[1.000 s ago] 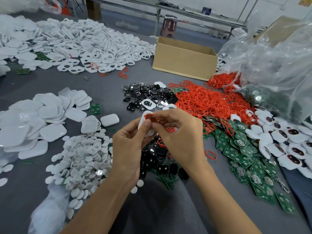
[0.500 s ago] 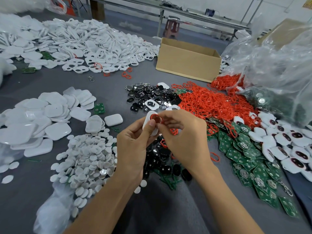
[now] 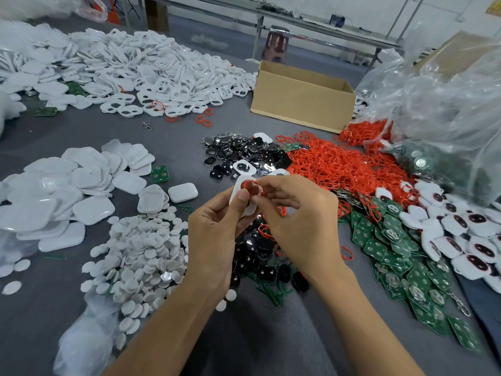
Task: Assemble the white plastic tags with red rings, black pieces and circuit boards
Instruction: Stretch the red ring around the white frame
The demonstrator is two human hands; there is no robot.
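Note:
My left hand grips a white plastic tag held up at the table's middle, thumb on its face. A red ring sits in the tag's opening, and my right hand pinches it there with fingertips. Under my hands lies a heap of black pieces. A second pile of black pieces lies just beyond. Red rings are heaped to the right. Green circuit boards spread at the right front.
White tag frames cover the far left. White back covers and round white discs lie at the left. A cardboard box stands at the back, clear plastic bags at the right. Assembled tags lie far right.
The camera has shifted a little. Both hands stay together on the tag, and my right fingers have worked the red ring further into its opening.

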